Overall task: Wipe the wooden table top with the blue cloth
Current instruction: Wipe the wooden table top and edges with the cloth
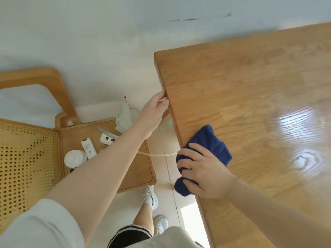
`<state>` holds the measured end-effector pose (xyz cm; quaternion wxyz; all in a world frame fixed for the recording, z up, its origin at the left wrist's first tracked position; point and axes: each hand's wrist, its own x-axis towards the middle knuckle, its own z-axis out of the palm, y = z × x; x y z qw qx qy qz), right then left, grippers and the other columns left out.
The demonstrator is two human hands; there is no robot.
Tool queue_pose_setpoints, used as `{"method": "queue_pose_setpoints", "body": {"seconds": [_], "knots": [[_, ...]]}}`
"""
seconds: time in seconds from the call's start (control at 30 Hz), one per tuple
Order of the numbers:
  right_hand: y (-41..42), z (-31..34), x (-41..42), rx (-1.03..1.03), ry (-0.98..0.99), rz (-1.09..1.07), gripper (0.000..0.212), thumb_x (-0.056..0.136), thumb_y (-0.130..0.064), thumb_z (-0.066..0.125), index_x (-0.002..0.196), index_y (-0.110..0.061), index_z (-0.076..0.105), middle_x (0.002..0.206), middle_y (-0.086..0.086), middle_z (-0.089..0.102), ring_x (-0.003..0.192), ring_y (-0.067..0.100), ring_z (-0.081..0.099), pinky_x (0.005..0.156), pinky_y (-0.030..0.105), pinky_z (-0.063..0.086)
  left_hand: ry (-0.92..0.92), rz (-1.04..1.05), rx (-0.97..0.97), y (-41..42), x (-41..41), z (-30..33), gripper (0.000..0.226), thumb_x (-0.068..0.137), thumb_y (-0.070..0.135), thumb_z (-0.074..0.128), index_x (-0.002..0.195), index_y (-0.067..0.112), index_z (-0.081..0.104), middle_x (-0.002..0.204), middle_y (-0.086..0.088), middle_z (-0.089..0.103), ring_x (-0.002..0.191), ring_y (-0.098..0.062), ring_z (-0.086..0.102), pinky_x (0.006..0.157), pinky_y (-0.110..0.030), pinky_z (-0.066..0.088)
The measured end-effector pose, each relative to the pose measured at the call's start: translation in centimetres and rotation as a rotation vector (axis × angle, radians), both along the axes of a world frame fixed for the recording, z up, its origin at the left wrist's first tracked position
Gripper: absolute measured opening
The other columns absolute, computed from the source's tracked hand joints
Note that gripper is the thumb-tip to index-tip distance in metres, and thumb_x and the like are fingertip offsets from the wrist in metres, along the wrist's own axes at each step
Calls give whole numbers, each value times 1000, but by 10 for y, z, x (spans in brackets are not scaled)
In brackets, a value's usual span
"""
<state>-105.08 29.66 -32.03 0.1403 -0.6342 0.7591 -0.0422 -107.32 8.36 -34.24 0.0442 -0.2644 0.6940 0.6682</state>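
Observation:
The wooden table top [250, 90] fills the right of the view, glossy with a bright glare patch. A crumpled blue cloth [213, 140] lies on its left edge, partly hanging over the side. My right hand [206, 169] rests on top of the cloth, its fingers curled over the bunched fabric at the edge. Farther up that same edge, my left hand [155, 111] grips the rim of the table, fingers hooked under where I cannot see them.
A low wooden side table [138, 169] stands left of the table. It carries a white kettle [126, 118], a white cup [75, 158], a remote [88, 146] and a small white device. A cane-seat chair [26, 158] is at far left. My feet stand on the pale floor below.

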Motion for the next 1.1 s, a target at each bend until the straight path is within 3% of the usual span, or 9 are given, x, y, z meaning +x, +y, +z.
{"method": "queue_pose_setpoints", "body": {"seconds": [0.1, 0.17, 0.33, 0.57, 0.7, 0.8, 0.9, 0.97, 1.1], "knots": [[18, -3, 9, -58, -9, 8, 35, 90, -33, 40, 72, -21, 68, 96, -10, 65, 117, 22, 52, 112, 40, 19, -16, -50, 7, 17, 7, -2, 56, 90, 36, 56, 141, 27, 35, 132, 17, 49, 120, 2, 45, 104, -27, 36], [6, -9, -2, -75, 52, 23, 43, 93, -36, 37, 68, -20, 68, 89, -8, 66, 112, 23, 55, 111, 40, 20, 14, -11, -94, 26, 5, 0, 62, 90, 26, 59, 144, 25, 29, 131, 17, 45, 118, 2, 42, 101, -23, 36], [-22, -17, -23, -137, 147, -50, 37, 90, -33, 44, 68, -19, 70, 90, -7, 68, 114, 25, 55, 109, 41, 22, 16, 11, -179, 27, 2, -3, 71, 89, 27, 61, 148, 22, 21, 145, 7, 41, 130, -10, 39, 107, -31, 34], [86, -12, 90, -66, 97, -58, 37, 94, -37, 40, 73, -27, 68, 104, -12, 64, 126, 18, 43, 114, 39, 17, -45, -15, -131, 36, 10, 10, 67, 93, 27, 55, 148, 28, 16, 140, 12, 42, 122, -10, 44, 103, -29, 33], [76, -23, 83, -100, 139, -67, 19, 79, -34, 55, 71, -26, 70, 100, -12, 65, 123, 18, 44, 112, 40, 20, -77, 79, -229, 63, 34, 21, 75, 94, 39, 49, 150, 17, 2, 154, 4, 20, 139, -15, 24, 113, -30, 22], [48, -28, 66, -145, 184, -239, 36, 77, -30, 49, 108, -26, 67, 120, -10, 61, 127, 22, 42, 110, 43, 22, -167, 96, -221, 78, 67, 17, 67, 96, 46, 38, 150, 16, 9, 156, -2, 17, 142, -18, 20, 115, -36, 20], [45, -29, 86, -94, 293, -516, 63, 78, -25, 45, 140, -18, 38, 146, 0, 41, 136, 25, 34, 111, 44, 20, -151, 31, -187, 96, 105, 24, 46, 98, 38, 36, 139, 17, 36, 142, -1, 43, 127, -14, 41, 101, -32, 32], [60, -31, 123, -61, 323, -696, 70, 78, -20, 53, 143, -10, 29, 149, 7, 35, 136, 25, 34, 111, 42, 23, -127, 10, -137, 111, 127, 31, 28, 99, 31, 36, 121, 22, 52, 121, 6, 55, 104, -5, 49, 90, -28, 34], [108, -37, 195, 32, 336, -789, 81, 72, -18, 71, 142, -7, 29, 146, 12, 40, 130, 27, 43, 109, 39, 25, -91, -70, -39, 146, 154, 36, 26, 99, 25, 40, 122, 19, 50, 117, 16, 52, 108, -1, 46, 88, -20, 34]]}}
